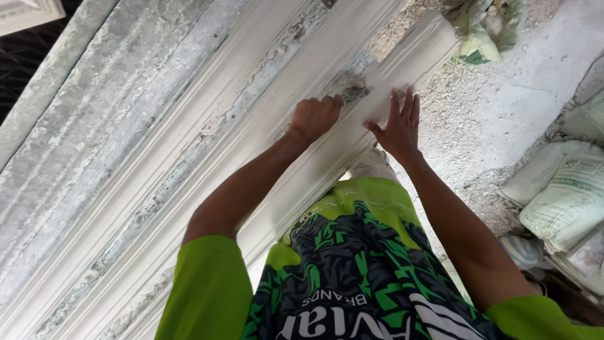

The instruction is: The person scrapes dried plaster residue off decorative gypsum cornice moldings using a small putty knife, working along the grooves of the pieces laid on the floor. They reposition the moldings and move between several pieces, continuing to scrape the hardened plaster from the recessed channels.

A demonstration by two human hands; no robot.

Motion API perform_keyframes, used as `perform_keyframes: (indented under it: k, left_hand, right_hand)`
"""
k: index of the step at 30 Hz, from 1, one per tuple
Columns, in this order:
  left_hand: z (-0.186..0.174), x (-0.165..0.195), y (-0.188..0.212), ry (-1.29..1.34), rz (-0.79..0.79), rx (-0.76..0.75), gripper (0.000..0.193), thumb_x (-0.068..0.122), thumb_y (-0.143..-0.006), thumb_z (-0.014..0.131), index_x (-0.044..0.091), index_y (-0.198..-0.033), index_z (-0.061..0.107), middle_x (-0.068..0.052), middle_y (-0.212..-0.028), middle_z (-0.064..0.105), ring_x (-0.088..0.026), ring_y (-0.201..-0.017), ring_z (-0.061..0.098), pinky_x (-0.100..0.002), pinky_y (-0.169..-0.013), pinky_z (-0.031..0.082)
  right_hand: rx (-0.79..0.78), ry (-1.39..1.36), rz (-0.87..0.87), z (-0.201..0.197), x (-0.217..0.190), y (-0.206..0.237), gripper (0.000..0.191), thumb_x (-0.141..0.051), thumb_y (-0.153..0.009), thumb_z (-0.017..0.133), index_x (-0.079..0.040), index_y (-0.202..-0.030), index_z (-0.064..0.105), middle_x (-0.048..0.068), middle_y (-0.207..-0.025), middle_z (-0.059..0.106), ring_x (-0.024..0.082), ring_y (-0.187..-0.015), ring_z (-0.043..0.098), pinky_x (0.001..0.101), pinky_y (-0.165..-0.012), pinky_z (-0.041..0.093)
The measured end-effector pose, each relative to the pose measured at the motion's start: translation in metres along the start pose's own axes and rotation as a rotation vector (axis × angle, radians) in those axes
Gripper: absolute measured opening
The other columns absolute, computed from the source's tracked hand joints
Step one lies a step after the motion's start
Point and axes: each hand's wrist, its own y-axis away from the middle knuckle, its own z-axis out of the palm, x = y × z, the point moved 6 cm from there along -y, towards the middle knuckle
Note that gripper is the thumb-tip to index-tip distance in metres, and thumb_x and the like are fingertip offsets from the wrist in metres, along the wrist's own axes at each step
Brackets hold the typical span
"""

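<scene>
A long white plaster moulding (264, 119) with ridged profile runs diagonally from lower left to upper right. My left hand (314, 116) is closed into a fist and presses on it beside a dark grey rough patch (354, 90); whether it holds a small tool I cannot tell. My right hand (397, 126) lies flat on the moulding just right of that patch, fingers spread and pointing up. The moulding's end (440, 38) lies a little beyond both hands.
More pale moulded strips and grey weathered boards (94, 126) lie to the left. Filled sacks (566, 195) are stacked at the right. A crumpled green-and-white bag (487, 28) lies at the top on the dusty floor (503, 107).
</scene>
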Motion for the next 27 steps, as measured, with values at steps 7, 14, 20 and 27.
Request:
perform_keyframes:
  k: [7,14,20,27]
  left_hand:
    - [-0.007,-0.019,0.068,-0.065,0.123,0.106,0.034,0.014,-0.092,0.064,0.008,-0.126,0.06,-0.011,-0.101,0.072,-0.024,-0.059,0.07,-0.035,-0.038,0.052]
    - [0.022,-0.004,-0.025,-0.086,0.064,0.066,0.032,0.013,-0.098,0.065,0.005,-0.128,0.059,-0.009,-0.091,0.066,-0.02,-0.058,0.067,-0.034,-0.037,0.049]
    - [0.008,-0.002,-0.052,-0.114,0.058,0.132,0.037,0.015,-0.09,0.067,0.006,-0.126,0.064,-0.006,-0.081,0.065,-0.021,-0.054,0.067,-0.036,-0.037,0.05]
    - [0.001,0.009,-0.141,-0.074,0.042,0.148,0.021,0.016,-0.095,0.066,0.006,-0.113,0.067,-0.006,-0.08,0.068,-0.021,-0.056,0.068,-0.037,-0.039,0.051]
  right_hand:
    - [0.011,0.026,-0.125,0.005,0.013,-0.004,0.111,-0.071,-0.091,0.069,-0.002,-0.164,0.02,0.036,-0.167,0.007,0.055,-0.155,0.004,0.0649,-0.124,0.017]
    - [-0.002,-0.014,-0.229,0.001,0.024,-0.009,0.1,-0.06,-0.093,0.071,-0.003,-0.162,0.026,0.032,-0.166,0.007,0.053,-0.154,0.005,0.0646,-0.123,0.019]
    - [-0.024,0.001,-0.294,-0.02,0.045,-0.025,0.076,-0.051,-0.1,0.069,-0.007,-0.155,0.041,0.029,-0.165,0.008,0.052,-0.154,0.006,0.0659,-0.122,0.021]
    - [0.035,-0.113,-0.26,-0.035,0.067,-0.031,0.068,-0.042,-0.1,0.071,-0.008,-0.153,0.045,0.027,-0.167,0.011,0.051,-0.155,0.009,0.0657,-0.123,0.025]
